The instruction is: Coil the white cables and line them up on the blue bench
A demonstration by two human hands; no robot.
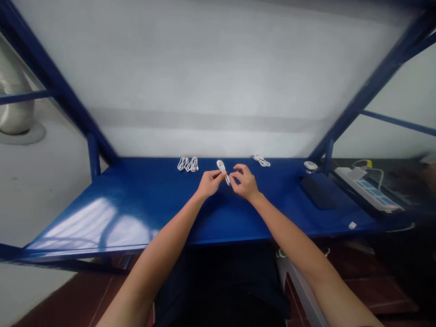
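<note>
A folded white cable (220, 165) is held above the blue table, slightly tilted, around the middle of the view. My left hand (209, 182) pinches it at its middle between thumb and fingers. My right hand (244, 182) meets it from the other side, thumb and index finger closed at a thin dark strip (228, 172) that crosses the bundle; the strip is too small to name surely. Coiled white cables (187, 164) lie at the back edge to the left. Another coiled white cable (261, 160) lies at the back, right of my hands.
The blue table (150, 195) has a board (218, 81) rising behind it, between blue frame bars. To the right are a black phone-like slab (316, 192), a white rounded object (310, 165), a small white piece (352, 225) and a power strip (371, 190) with plugs.
</note>
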